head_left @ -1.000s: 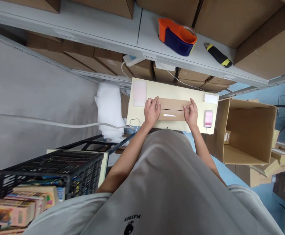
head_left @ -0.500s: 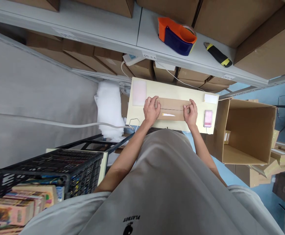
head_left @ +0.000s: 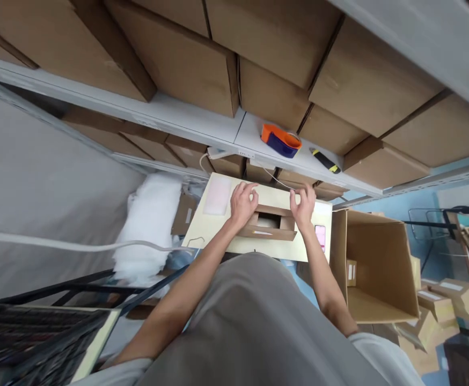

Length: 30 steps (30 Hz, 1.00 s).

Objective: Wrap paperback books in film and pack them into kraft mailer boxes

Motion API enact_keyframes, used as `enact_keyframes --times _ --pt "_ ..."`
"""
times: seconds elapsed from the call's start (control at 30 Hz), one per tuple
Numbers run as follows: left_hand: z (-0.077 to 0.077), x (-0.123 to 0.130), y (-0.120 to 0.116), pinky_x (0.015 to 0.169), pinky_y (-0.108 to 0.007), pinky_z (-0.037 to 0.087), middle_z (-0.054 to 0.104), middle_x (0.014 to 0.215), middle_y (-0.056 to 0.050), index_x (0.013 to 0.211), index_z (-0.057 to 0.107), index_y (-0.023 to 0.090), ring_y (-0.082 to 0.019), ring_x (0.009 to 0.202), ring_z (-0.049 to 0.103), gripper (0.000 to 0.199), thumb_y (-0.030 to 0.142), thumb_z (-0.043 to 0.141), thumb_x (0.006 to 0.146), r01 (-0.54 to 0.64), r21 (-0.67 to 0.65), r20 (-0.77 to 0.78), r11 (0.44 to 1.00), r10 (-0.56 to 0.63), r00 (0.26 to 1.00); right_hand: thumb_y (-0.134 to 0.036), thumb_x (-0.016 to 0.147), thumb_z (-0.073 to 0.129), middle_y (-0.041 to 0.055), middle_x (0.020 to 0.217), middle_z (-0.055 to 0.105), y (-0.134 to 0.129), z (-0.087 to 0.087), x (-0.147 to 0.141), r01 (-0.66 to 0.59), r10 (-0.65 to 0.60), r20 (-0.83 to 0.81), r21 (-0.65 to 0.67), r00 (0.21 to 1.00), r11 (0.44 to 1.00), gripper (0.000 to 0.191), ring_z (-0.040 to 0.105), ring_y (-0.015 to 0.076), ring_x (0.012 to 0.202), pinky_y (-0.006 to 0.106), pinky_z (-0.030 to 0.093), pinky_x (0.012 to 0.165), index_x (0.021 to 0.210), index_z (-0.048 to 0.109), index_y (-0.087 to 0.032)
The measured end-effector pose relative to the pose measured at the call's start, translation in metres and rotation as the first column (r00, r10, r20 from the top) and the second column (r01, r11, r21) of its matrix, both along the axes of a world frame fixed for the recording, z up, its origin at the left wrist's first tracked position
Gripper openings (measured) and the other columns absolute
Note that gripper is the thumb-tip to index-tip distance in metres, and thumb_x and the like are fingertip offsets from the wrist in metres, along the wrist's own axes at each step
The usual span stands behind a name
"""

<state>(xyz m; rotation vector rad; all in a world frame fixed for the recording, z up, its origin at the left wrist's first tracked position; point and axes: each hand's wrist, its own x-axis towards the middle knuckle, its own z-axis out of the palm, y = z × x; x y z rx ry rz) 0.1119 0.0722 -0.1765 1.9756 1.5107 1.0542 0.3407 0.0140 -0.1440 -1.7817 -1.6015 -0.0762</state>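
A small brown cardboard box [head_left: 269, 235] sits on a cream tabletop [head_left: 218, 225] with its top flaps parted and a dark opening in the middle. My left hand [head_left: 244, 203] is over the box's far left corner, thumb and bent forefinger apart. Over the far right corner is my right hand [head_left: 303, 206], its thumb also away from the curled fingers. I see nothing held in either hand; whether they touch the flaps I cannot tell. A pink-screened phone [head_left: 320, 236] lies right of my right hand, and a pale pink sheet [head_left: 217, 195] lies to the left.
Shelves of cardboard boxes [head_left: 275, 91] rise beyond the table. An orange-and-blue tape dispenser [head_left: 280, 140] and a black-and-yellow cutter [head_left: 325, 160] lie on the shelf edge. A large open carton [head_left: 379, 268] stands right, white wrapping material [head_left: 149, 225] left, and a black crate [head_left: 29, 343] lower left.
The box's closed top has been opened, its flaps now spread. Both hands have moved off its ends to its far side. The view has tilted up, showing more of the shelf.
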Motion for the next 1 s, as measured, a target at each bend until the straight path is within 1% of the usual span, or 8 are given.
enact_keyframes --times 0.17,0.27,0.37,0.53,0.63,0.73,0.87,1.0 --pt "0.075 0.048 0.059 0.105 -0.044 0.057 0.069 0.102 -0.009 0.125 0.080 0.023 -0.030 0.106 0.069 0.035 0.011 0.061 0.098 0.003 0.144 0.166 0.990 -0.027 0.986 -0.039 0.115 0.048 0.0275 0.146 0.070 0.137 0.079 -0.008 -0.089 0.114 0.187 -0.140 0.976 0.986 0.035 0.062 0.0392 0.141 0.062 0.046 0.124 0.136 0.063 -0.015" --pt "0.097 0.053 0.063 0.101 -0.043 0.058 0.067 0.097 -0.008 0.121 0.081 0.024 -0.030 0.103 0.070 0.033 0.011 0.062 0.097 -0.021 0.172 0.217 0.985 -0.017 0.976 -0.029 0.109 0.054 0.0331 0.139 0.072 0.177 0.092 -0.019 -0.025 0.130 0.271 -0.361 0.954 0.932 0.036 0.064 0.0427 0.135 0.064 0.046 0.123 0.136 0.060 -0.006" --pt "0.098 0.042 0.049 0.098 -0.039 0.059 0.066 0.094 -0.006 0.120 0.081 0.024 -0.026 0.096 0.070 0.032 0.011 0.063 0.096 -0.026 0.147 0.266 0.989 -0.015 0.964 -0.027 0.108 0.055 0.0328 0.135 0.075 0.184 0.093 -0.021 -0.032 0.171 0.278 -0.441 0.945 0.897 0.032 0.068 0.0416 0.131 0.063 0.046 0.124 0.131 0.061 -0.006" --pt "0.088 0.016 0.012 0.090 -0.035 0.062 0.069 0.096 -0.003 0.121 0.077 0.022 -0.019 0.084 0.069 0.023 0.019 0.068 0.099 -0.045 0.019 0.435 0.999 0.032 0.900 -0.057 0.116 0.050 0.0185 0.121 0.080 0.138 0.095 -0.029 -0.295 0.284 -0.077 -0.263 0.956 0.919 0.042 0.073 0.0336 0.110 0.052 0.060 0.108 0.124 0.063 -0.019" --pt "0.092 0.004 -0.018 0.094 -0.035 0.064 0.073 0.112 -0.007 0.123 0.073 0.022 -0.020 0.101 0.075 0.022 0.030 0.072 0.103 -0.041 0.011 0.546 0.999 0.028 0.837 -0.075 0.112 0.051 0.0093 0.109 0.079 0.077 0.095 -0.053 -0.418 0.364 -0.406 -0.047 0.838 0.907 0.055 0.072 0.0269 0.100 0.042 0.064 0.097 0.120 0.065 -0.023" --pt "0.102 -0.006 -0.051 0.095 -0.035 0.066 0.074 0.115 -0.008 0.120 0.071 0.023 -0.020 0.105 0.076 0.021 0.037 0.073 0.105 -0.021 0.041 0.592 0.999 -0.008 0.806 -0.070 0.111 0.061 0.0071 0.110 0.077 0.014 0.098 -0.082 -0.440 0.378 -0.613 0.054 0.694 0.896 0.047 0.072 0.0242 0.101 0.038 0.063 0.096 0.121 0.067 -0.024" --pt "0.116 -0.017 -0.085 0.091 -0.034 0.066 0.076 0.106 -0.005 0.114 0.072 0.024 -0.019 0.098 0.075 0.022 0.045 0.076 0.106 -0.012 0.045 0.595 0.999 -0.017 0.803 -0.063 0.112 0.064 0.0062 0.109 0.075 -0.037 0.101 -0.106 -0.428 0.344 -0.702 0.061 0.624 0.902 0.039 0.074 0.0245 0.102 0.039 0.064 0.096 0.123 0.068 -0.026" --pt "0.122 -0.029 -0.102 0.088 -0.035 0.067 0.078 0.103 -0.006 0.111 0.076 0.025 -0.020 0.095 0.076 0.025 0.050 0.075 0.108 0.042 0.014 0.567 0.999 -0.043 0.823 -0.064 0.111 0.066 0.0079 0.115 0.079 -0.053 0.104 -0.109 -0.460 0.347 -0.711 0.037 0.612 0.887 0.040 0.077 0.0257 0.105 0.040 0.066 0.097 0.127 0.071 -0.027"
